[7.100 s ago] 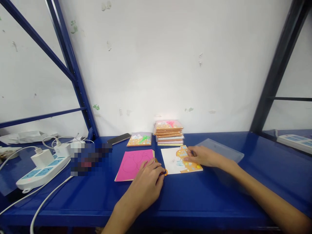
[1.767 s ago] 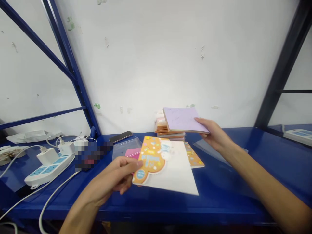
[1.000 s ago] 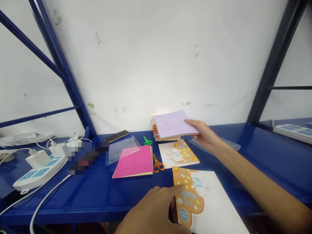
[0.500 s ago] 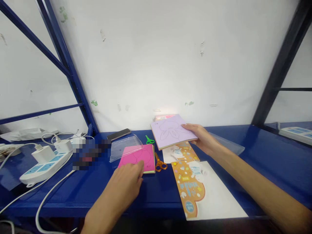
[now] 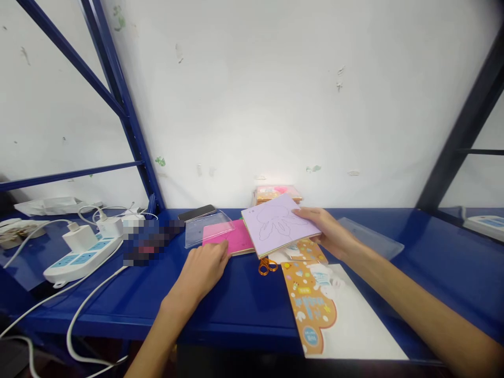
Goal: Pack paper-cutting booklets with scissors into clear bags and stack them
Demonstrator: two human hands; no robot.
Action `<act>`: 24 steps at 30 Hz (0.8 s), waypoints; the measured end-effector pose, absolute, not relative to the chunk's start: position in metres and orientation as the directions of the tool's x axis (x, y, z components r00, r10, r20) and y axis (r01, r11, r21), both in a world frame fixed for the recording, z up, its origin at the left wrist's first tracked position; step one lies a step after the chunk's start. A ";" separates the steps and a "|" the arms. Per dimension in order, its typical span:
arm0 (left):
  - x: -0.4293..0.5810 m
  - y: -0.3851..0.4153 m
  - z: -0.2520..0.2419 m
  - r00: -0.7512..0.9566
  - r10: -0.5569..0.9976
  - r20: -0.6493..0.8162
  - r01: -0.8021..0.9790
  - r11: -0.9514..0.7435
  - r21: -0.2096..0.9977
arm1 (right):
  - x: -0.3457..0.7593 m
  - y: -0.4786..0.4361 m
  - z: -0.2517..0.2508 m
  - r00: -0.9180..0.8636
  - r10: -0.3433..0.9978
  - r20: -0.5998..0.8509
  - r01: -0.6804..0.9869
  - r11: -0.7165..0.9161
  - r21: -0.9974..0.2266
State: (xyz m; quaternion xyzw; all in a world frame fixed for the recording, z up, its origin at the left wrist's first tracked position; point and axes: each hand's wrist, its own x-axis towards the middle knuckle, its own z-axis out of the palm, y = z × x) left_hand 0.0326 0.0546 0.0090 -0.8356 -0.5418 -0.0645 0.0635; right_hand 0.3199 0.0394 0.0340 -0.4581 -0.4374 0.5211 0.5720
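Observation:
My right hand (image 5: 321, 223) grips a stack of coloured paper sheets (image 5: 275, 223) by its right edge, thumb on top. The top sheet is light purple with an outline drawing, and the stack is held tilted above the shelf. My left hand (image 5: 207, 265) is closed at the near left edge of a pink-topped paper stack (image 5: 236, 237), which lies on the shelf; its fingertips are partly hidden. The purple stack overlaps the pink one's right side in view. Orange scissors (image 5: 268, 266) show only their handles below the purple stack.
Printed card covers (image 5: 354, 315) lie at front right. Clear plastic sleeves rest left (image 5: 202, 231) and right (image 5: 372, 239). A phone (image 5: 197, 212) is behind the left sleeve. A pink-orange pack (image 5: 279, 192) stands by the wall. A power strip (image 5: 81, 257) with cables occupies the left.
The pink stack has shifted away from me, with my left hand at its near edge. The purple stack covers more of it and hides the green scissors. My right hand keeps its hold.

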 end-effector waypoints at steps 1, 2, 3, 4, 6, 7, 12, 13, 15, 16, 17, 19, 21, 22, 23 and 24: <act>0.028 0.055 0.013 0.384 0.902 0.199 0.922 -0.385 -0.034 | 0.315 0.037 0.032 0.062 0.998 0.001 -0.187 0.013 -0.982; 0.022 0.054 0.018 0.356 0.907 0.226 0.933 -0.360 -0.023 | 0.309 0.035 0.031 0.048 0.999 -0.018 -0.178 -0.009 -0.984; 0.014 0.053 0.025 0.317 0.914 0.256 0.945 -0.326 -0.005 | 0.302 0.031 0.029 0.033 0.999 -0.037 -0.169 -0.031 -0.985; 0.006 0.051 0.032 0.280 0.916 0.286 0.954 -0.299 0.023 | 0.293 0.028 0.027 0.016 0.998 -0.057 -0.166 -0.053 -0.985; -0.012 0.045 0.046 0.193 0.921 0.337 0.966 -0.239 0.099 | 0.274 0.019 0.025 -0.025 0.993 -0.112 -0.171 -0.115 -0.979; -0.021 0.042 0.053 0.154 0.919 0.362 0.968 -0.213 0.129 | 0.263 0.014 0.023 -0.053 0.988 -0.147 -0.178 -0.154 -0.972; -0.056 0.027 0.071 0.070 0.908 0.413 0.961 -0.172 0.217 | 0.222 -0.009 0.018 -0.168 0.941 -0.295 -0.132 -0.318 -0.939; -0.061 0.025 0.072 0.073 0.906 0.416 0.958 -0.180 0.222 | 0.217 -0.013 0.017 -0.179 0.933 -0.313 -0.120 -0.337 -0.934; -0.069 0.023 0.073 0.082 0.904 0.419 0.957 -0.188 0.219 | 0.209 -0.022 0.014 -0.217 0.914 -0.344 -0.086 -0.369 -0.925; -0.072 0.023 0.073 0.087 0.905 0.416 0.959 -0.190 0.212 | 0.207 -0.025 0.012 -0.232 0.904 -0.361 -0.064 -0.384 -0.921; -0.074 0.022 0.072 0.090 0.907 0.412 0.960 -0.189 0.205 | 0.205 -0.029 0.011 -0.234 0.895 -0.380 -0.040 -0.399 -0.916; -0.076 0.022 0.072 0.092 0.908 0.408 0.960 -0.189 0.204 | 0.202 -0.032 0.008 -0.194 0.900 -0.391 -0.007 -0.400 -0.916; -0.075 0.021 0.071 0.103 0.906 0.411 0.956 -0.204 0.211 | 0.202 -0.032 0.004 -0.137 0.921 -0.364 0.012 -0.366 -0.931; -0.074 0.021 0.070 0.113 0.903 0.414 0.953 -0.216 0.213 | 0.202 -0.030 0.003 -0.125 0.933 -0.337 0.021 -0.337 -0.941; -0.072 0.020 0.070 0.124 0.900 0.419 0.949 -0.230 0.215 | 0.203 -0.028 0.002 -0.126 0.943 -0.308 0.033 -0.306 -0.951; -0.070 0.020 0.069 0.135 0.897 0.421 0.945 -0.244 0.217 | 0.204 -0.026 0.002 -0.135 0.949 -0.284 0.050 -0.280 -0.959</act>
